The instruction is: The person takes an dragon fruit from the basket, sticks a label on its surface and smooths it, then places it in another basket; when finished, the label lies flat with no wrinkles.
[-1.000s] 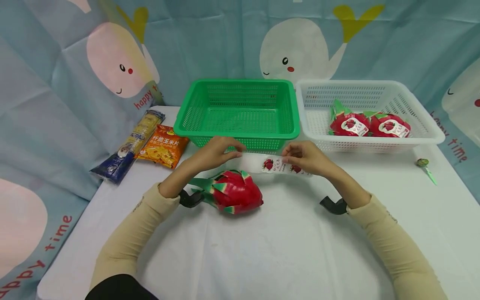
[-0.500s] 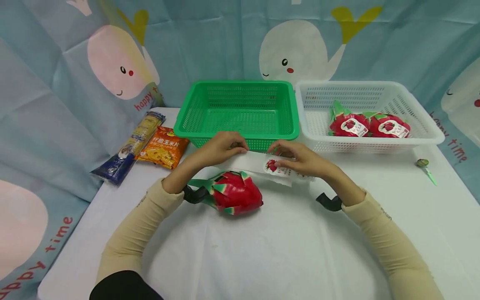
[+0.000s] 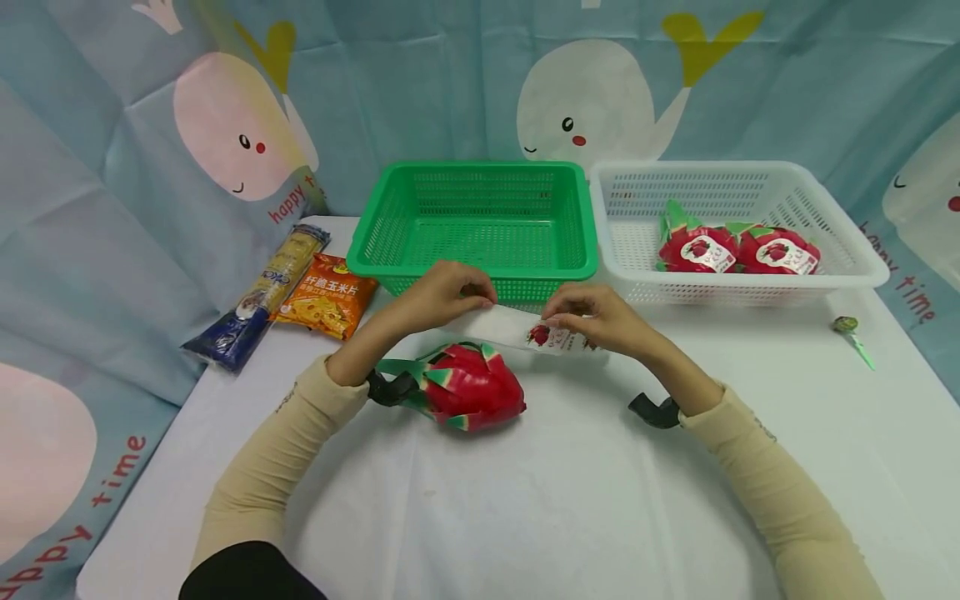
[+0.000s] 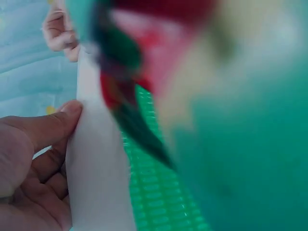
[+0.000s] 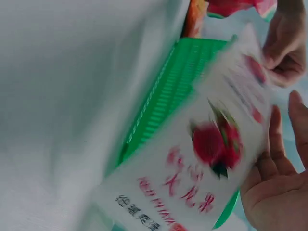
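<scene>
A white strip of sticker labels [image 3: 504,327] printed with red dragon fruit pictures stretches between both hands, above the table. My left hand [image 3: 447,293] pinches the blank end between thumb and fingers. Farther along, by the printed labels, my right hand [image 3: 603,317] holds the strip's upper edge between thumb and fingertips. Below the left wrist a red dragon fruit [image 3: 480,387] with green leaf tips lies on its side; no label shows on its visible face. In the right wrist view a printed label [image 5: 192,159] appears large and blurred.
Behind the hands stands a green basket [image 3: 480,272], beside a white basket [image 3: 750,289] holding two labelled dragon fruits [image 3: 697,250]. An orange snack bag [image 3: 327,296] and a blue-and-gold packet [image 3: 262,292] lie at left, a lollipop [image 3: 847,327] at right.
My right hand has shifted left along the strip. The strip hung folded half a second ago and now looks flatter. My left hand rose slightly, and the dragon fruit stayed put.
</scene>
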Motion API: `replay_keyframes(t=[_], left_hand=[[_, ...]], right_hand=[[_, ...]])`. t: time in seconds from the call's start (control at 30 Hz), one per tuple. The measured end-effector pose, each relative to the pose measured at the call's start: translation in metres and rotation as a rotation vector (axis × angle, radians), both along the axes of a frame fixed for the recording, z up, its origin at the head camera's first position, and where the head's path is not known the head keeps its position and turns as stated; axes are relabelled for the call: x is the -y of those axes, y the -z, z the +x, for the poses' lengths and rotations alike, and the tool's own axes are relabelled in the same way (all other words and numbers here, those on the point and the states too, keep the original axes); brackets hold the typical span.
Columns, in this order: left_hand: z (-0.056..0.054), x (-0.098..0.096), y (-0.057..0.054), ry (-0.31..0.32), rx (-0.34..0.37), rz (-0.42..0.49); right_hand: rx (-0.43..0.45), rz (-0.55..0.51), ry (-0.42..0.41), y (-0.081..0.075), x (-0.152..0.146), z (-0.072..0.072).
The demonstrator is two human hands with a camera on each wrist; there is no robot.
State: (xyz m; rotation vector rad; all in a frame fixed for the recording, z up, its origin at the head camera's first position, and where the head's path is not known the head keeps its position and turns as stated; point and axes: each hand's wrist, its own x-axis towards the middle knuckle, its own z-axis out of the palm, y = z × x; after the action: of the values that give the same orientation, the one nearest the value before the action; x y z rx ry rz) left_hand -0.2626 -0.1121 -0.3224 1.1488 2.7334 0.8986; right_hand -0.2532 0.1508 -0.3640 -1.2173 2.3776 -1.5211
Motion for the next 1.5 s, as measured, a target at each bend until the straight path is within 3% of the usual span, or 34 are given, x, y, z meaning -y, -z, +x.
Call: replay_keyframes(t=[0.17,0.37,0.63,0.8,0.97,1.13,1.3,1.5], left_hand=[[-0.003,0.004,0.006,-0.029,0.040,0.000],[-0.003,0.007,0.006,-0.041,0.051,0.061],[-0.002,0.006,0.007,-0.028,0.038,0.035],[-0.006,0.007,0.012,-0.066,0.031,0.000],[-0.010,0.009,0.019,-0.084,-0.031,-0.060],[-0.009,0.011,0.020,-0.071,-0.108,-0.119],[-0.002,0.009,0.014,-0.089,-0.125,-0.118],[0.029,-0.014,-0.013,-0.100,-0.038,0.055]], right_hand=[[-0.047,-0.018,0.068,0.003,-0.002,0.001],[-0.108,0.092,-0.009,0.008,0.005,0.000],[-0.076,-0.031,-0.013,0.013,0.008,0.001],[-0.062,-0.109,0.068,0.012,0.002,0.003],[0.019,-0.207,0.191,0.002,-0.009,0.005],[0.142,-0.162,0.256,-0.009,-0.013,0.009],[0.200,-0.061,0.271,-0.015,-0.008,0.013],[0.118,0.020,0.256,-0.020,0.006,0.016]])
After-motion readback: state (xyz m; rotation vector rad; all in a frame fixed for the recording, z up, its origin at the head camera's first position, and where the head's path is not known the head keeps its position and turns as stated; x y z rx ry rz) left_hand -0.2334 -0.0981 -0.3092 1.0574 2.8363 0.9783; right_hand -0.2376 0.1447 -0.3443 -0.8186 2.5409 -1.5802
